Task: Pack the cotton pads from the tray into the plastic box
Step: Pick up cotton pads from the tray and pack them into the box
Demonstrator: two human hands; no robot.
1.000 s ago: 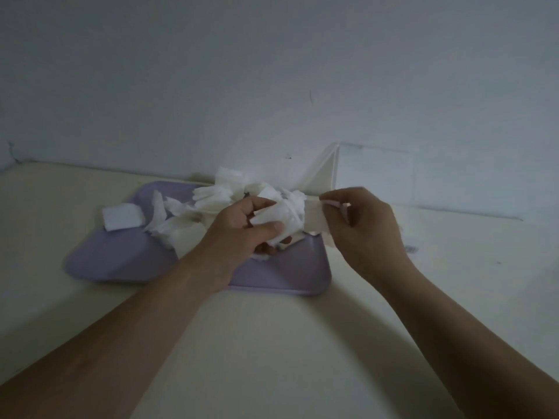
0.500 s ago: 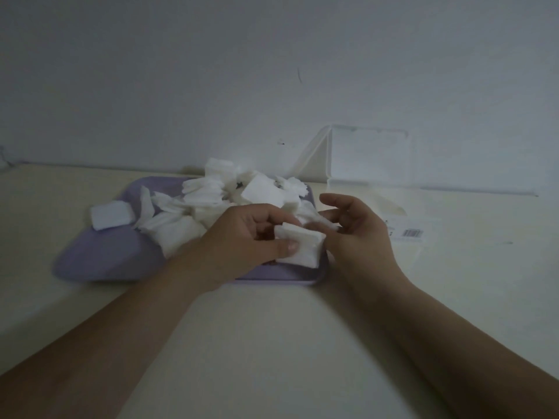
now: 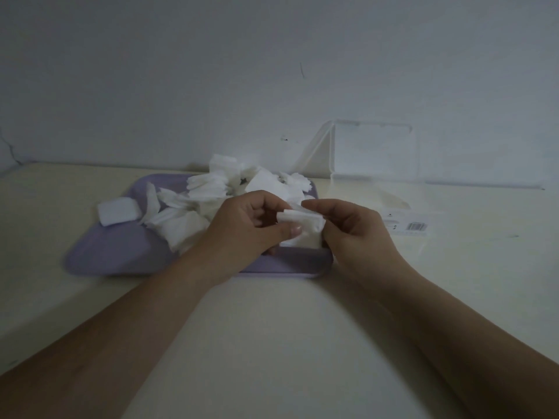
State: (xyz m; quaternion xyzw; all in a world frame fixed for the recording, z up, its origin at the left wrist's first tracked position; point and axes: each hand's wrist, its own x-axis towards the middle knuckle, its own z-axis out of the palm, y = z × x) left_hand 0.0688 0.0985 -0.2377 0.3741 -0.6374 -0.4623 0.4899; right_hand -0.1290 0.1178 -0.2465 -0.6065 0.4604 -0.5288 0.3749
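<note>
A lilac tray lies on the cream table and carries a loose heap of white cotton pads. One pad hangs over the tray's left rim. Over the tray's front right corner, my left hand and my right hand both grip a small stack of cotton pads, thumb and fingers pinched on it from either side. The clear plastic box lies right of the tray with its lid standing up against the wall; what is inside the box is hard to make out.
A barcode label shows on the box's front. The grey wall runs close behind the tray and box. Bare table surface stretches in front of the tray toward me and to the far right.
The hands dropped from above the heap to the tray's front right corner. The right hand, open half a second ago, now pinches the stack together with the left.
</note>
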